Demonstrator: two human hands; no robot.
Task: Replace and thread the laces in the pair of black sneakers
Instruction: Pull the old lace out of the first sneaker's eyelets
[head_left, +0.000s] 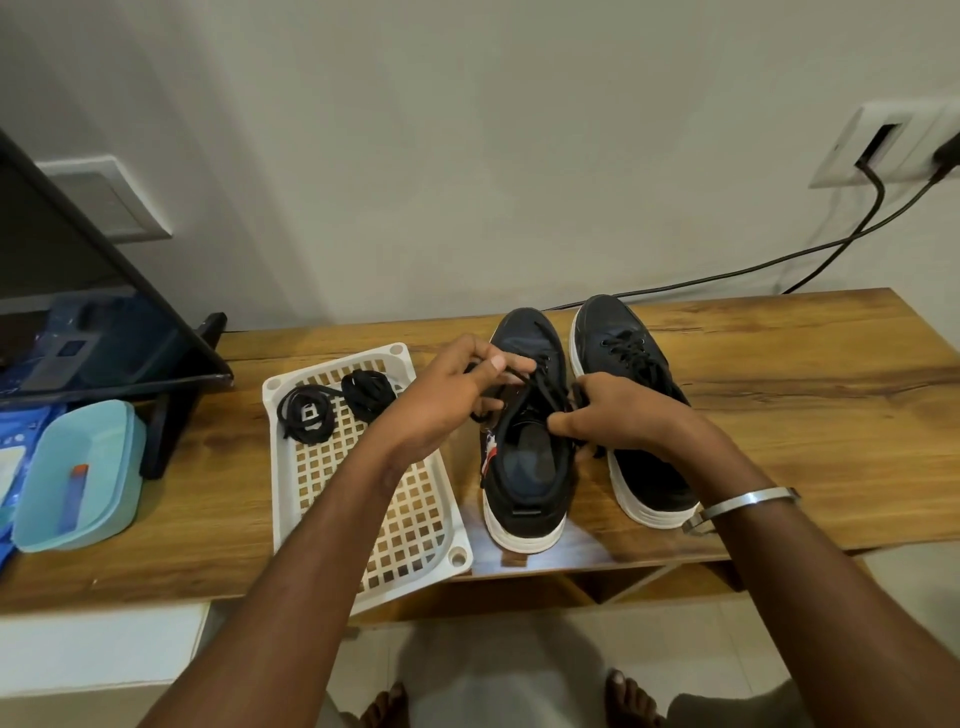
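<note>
At centre frame, two black white-soled sneakers stood side by side on the wooden table (779, 415). The left hand (447, 400) pinched a black lace (540, 387) above the left sneaker (524, 467), and the right hand (618, 415) gripped lace at that shoe's right edge, against the right sneaker (618, 343). Left of them, two coiled black spare laces (332, 400) lay in a white perforated plastic tray (285, 478).

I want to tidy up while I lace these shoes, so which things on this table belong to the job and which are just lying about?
For the job: left sneaker, right sneaker, spare black laces, white tray.

Lying about: blue tub, black screen, cables.
</note>
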